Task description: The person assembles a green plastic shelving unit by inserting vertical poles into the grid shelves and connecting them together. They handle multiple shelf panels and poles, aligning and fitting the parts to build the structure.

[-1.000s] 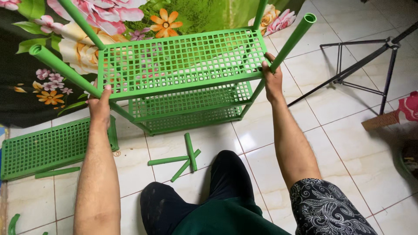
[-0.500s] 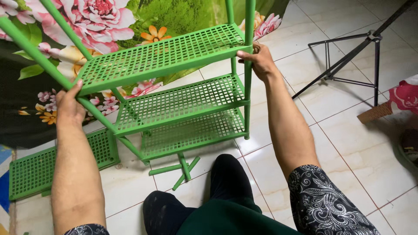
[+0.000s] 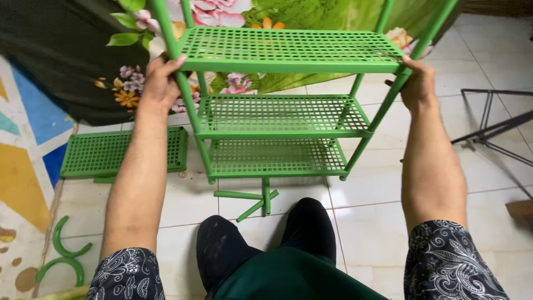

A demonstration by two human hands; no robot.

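Green rack (image 3: 280, 111) between the hands, three mesh shelves on four posts, feet on the tile just beyond the knees, top shelf level with the knuckles. Likely to rack sideways or shed a shelf: posts look push-fitted, so uneven pull from one hand could pop a joint, and the leaning right front post (image 3: 388, 100) hints at slack there. Could also tip toward the knees if both hands draw back together, since only the lower feet touch the floor. Loose tubes (image 3: 252, 200) lying crossed just under the rack's near edge, between rack and knees: easy to trap under a foot of the rack and leave it rocking. Left hand (image 3: 158, 83) clenched around the left front post (image 3: 186, 100) just below the top shelf, thumb wrapped over, forearm stretched straight forward and slightly inward. Right hand (image 3: 417, 83) closed on the right front post at the shelf corner, fingers curled behind, wrist bent a little outward, forearm also extended. Spare shelf (image 3: 123, 153) flat on the floor below and left of the left hand, well apart. Curved green pieces (image 3: 64, 255) far left near the left elbow. Flowered cloth (image 3: 83, 61) behind the rack. Black stand (image 3: 494, 128) on the tile right of the right hand.
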